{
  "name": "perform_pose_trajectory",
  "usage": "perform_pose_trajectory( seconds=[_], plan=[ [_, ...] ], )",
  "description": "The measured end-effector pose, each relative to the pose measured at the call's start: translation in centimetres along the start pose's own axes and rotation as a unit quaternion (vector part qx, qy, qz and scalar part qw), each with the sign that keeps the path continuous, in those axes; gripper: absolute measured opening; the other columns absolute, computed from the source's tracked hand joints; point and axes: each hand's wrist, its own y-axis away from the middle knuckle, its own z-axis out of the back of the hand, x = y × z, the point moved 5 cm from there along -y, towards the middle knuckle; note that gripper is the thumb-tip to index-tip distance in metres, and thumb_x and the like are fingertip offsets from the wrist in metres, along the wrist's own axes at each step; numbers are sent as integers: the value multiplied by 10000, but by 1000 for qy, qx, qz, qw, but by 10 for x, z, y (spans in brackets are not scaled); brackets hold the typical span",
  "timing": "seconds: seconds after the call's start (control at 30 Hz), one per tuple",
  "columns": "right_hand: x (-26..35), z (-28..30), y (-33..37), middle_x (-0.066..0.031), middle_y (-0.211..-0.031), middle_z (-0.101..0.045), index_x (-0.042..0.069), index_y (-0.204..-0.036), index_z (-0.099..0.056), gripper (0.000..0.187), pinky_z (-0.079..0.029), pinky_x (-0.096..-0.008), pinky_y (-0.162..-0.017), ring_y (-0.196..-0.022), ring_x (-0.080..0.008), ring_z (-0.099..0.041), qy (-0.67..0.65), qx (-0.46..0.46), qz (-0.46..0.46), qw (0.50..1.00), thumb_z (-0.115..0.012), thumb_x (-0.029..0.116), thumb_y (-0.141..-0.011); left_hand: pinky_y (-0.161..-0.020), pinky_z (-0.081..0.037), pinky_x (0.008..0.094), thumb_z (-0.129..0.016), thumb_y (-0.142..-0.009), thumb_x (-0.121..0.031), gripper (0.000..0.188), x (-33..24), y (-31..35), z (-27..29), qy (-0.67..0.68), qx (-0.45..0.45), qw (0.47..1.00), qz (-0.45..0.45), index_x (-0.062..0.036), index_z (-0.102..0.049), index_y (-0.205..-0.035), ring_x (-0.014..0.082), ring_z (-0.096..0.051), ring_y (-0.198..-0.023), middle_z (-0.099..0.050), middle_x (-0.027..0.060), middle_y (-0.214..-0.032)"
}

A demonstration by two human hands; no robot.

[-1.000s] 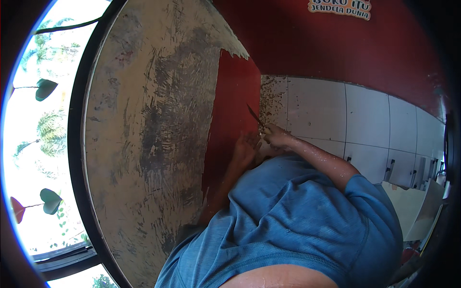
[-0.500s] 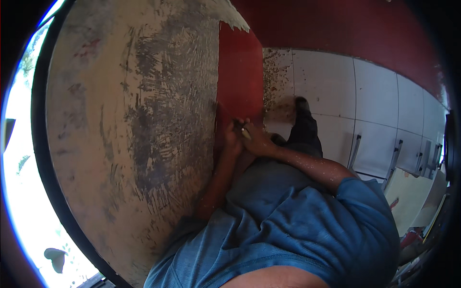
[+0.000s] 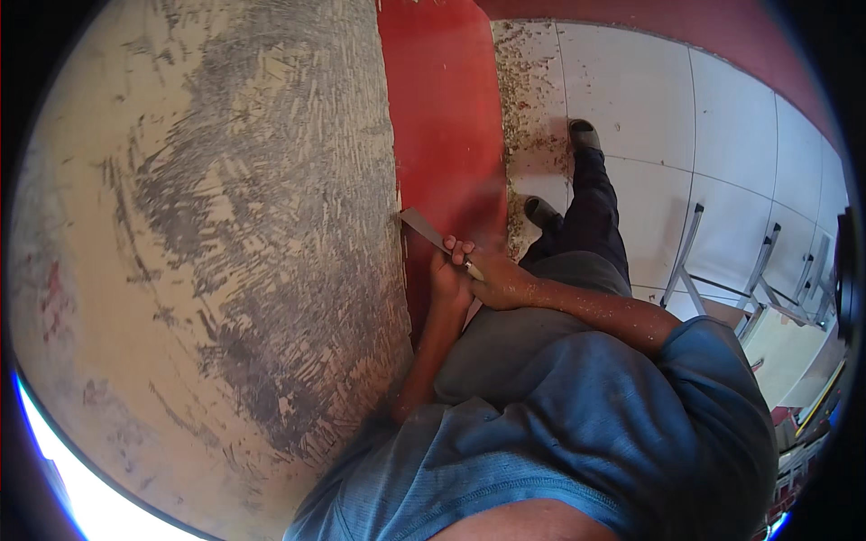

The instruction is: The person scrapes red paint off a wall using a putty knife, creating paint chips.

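Left of the white tiled floor (image 3: 631, 99) we see a wall (image 3: 446, 108), red nearby, then patchy beige and grey. Past the floor is another red wall (image 3: 722, 27). We find metal legs (image 3: 683, 254) on the floor's right side, white glare (image 3: 99, 496) far to its left

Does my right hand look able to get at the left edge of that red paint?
Probably yes: the right hand grips the scraper, whose blade end appears at the left edge of the red paint, nothing visible blocking it.
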Motion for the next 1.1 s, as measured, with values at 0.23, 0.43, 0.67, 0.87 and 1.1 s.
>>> perform_pose_trajectory(
  seconds=[0.23,0.43,0.67,0.87,1.1],
  plan=[
    [-2,-4,-13,-282,-976,-536,-14,-1049,-410,305,-438,-500,-734,-908,-444,-547,10,-101,102,990,-498,73,-770,-688,-401,323,-374,-864,-197,218,-13,-10,-2,-50,-70,996,-14,-143,-475,-678,152,-490,-641,-447,-19,-513],
    [33,60,-48,-254,-1007,-459,-22,-1130,-397,422,-398,-443,-853,-995,-431,-466,25,-197,165,966,-487,43,-723,-672,-415,339,-381,-863,-225,239,-31,-80,-50,-66,-54,996,-5,-138,-469,-658,173,-473,-570,-405,-16,-500],
    [-11,9,-14,-277,-989,-464,-43,-1065,-380,385,-418,-438,-821,-971,-444,-484,-43,-72,55,995,-479,-6,-695,-723,-413,343,-398,-883,-233,252,0,-24,23,15,-126,992,24,-119,-515,-691,181,-498,-647,-460,-2,-524],
    [-7,9,-6,-273,-953,-513,-39,-1066,-394,339,-448,-456,-753,-901,-436,-543,-7,-42,39,998,-495,56,-757,-782,-387,337,-382,-904,-252,263,4,-7,2,9,-109,994,20,-121,-515,-720,166,-497,-715,-455,-4,-521],
    [-3,30,-50,-259,-852,-528,-5,-1056,-365,363,-435,-477,-720,-886,-449,-530,69,-89,10,994,-509,42,-726,-713,-411,314,-394,-882,-229,227,-26,-54,4,-83,-96,992,-21,-128,-477,-696,168,-497,-649,-444,-9,-515]
  ],
)
